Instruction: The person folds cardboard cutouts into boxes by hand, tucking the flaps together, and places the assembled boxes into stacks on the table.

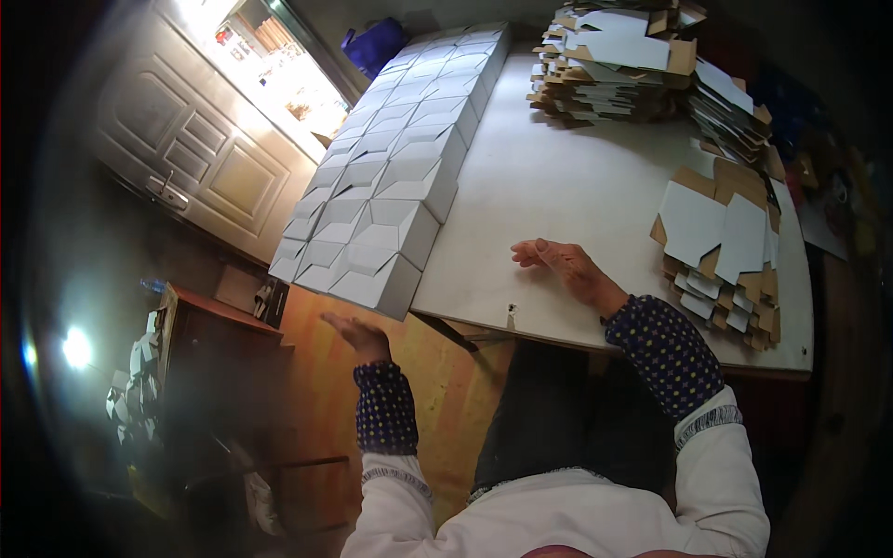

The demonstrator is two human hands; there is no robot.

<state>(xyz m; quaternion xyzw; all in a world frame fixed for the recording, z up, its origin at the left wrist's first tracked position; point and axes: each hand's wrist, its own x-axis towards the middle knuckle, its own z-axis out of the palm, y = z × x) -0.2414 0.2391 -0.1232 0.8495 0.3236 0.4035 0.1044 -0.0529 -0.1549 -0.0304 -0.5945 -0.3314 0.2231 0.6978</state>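
The white boxes (391, 167) stand on the left part of the pale surface (549, 177), in a long block which goes from the near edge toward the far end. They are placed close together in rows, side against side. Their colour is white, a little grey where the shadow falls, and the sides which can be seen look smooth and plain. On the tops, the folded flaps meet with slanting edges, so that each top shows an angular pattern, and some flaps are slightly raised.

The two hands are well apart from each other. The left hand (358, 337) is just beside the near end of the block, over the wooden floor (446, 381), with its fingers extended. The right hand (569, 268) is above the near part of the surface, to the right of the boxes; its fingers point to the left and are loosely stretched. I cannot tell if it touches the surface.

At the right side lies a pile of flat cartons (693, 223), white on one face and brown on the other, with uneven tabs. A taller stack of flat cartons (609, 51), of the same two colours, is at the far end.
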